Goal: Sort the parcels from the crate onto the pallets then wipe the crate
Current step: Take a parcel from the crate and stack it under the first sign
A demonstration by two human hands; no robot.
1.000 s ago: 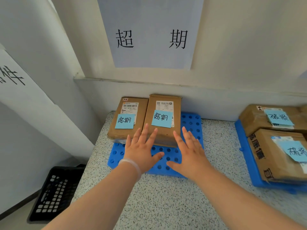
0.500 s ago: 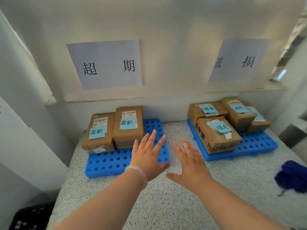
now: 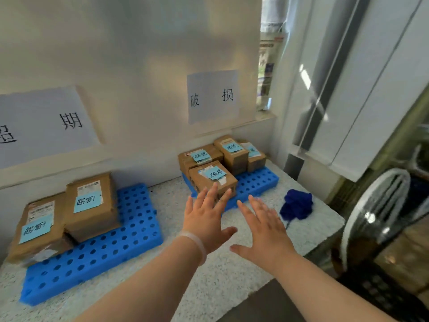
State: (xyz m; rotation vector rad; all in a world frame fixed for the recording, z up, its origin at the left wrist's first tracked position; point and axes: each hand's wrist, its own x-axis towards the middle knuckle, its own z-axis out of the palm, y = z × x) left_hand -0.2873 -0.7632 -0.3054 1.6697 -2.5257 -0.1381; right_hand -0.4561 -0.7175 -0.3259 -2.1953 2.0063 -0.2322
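Two brown parcels with blue notes, one at the far left (image 3: 38,226) and a taller one (image 3: 91,205) beside it, lie on the left blue pallet (image 3: 97,252). Several labelled parcels, the nearest one (image 3: 212,177) in front, fill the right blue pallet (image 3: 257,182). A dark blue cloth (image 3: 296,206) lies crumpled on the counter right of that pallet. My left hand (image 3: 206,221) and my right hand (image 3: 264,231) hover over the counter with fingers spread, holding nothing. The crate is out of view.
The speckled counter (image 3: 220,275) ends at a front edge near my right forearm. Paper signs (image 3: 212,96) hang on the wall above each pallet. A chair back (image 3: 376,212) and a dark floor item (image 3: 380,291) stand to the right.
The view has swung right, away from the left pallet. Both hands have drifted right over the counter, toward the right pallet and the blue cloth, still spread and holding nothing.
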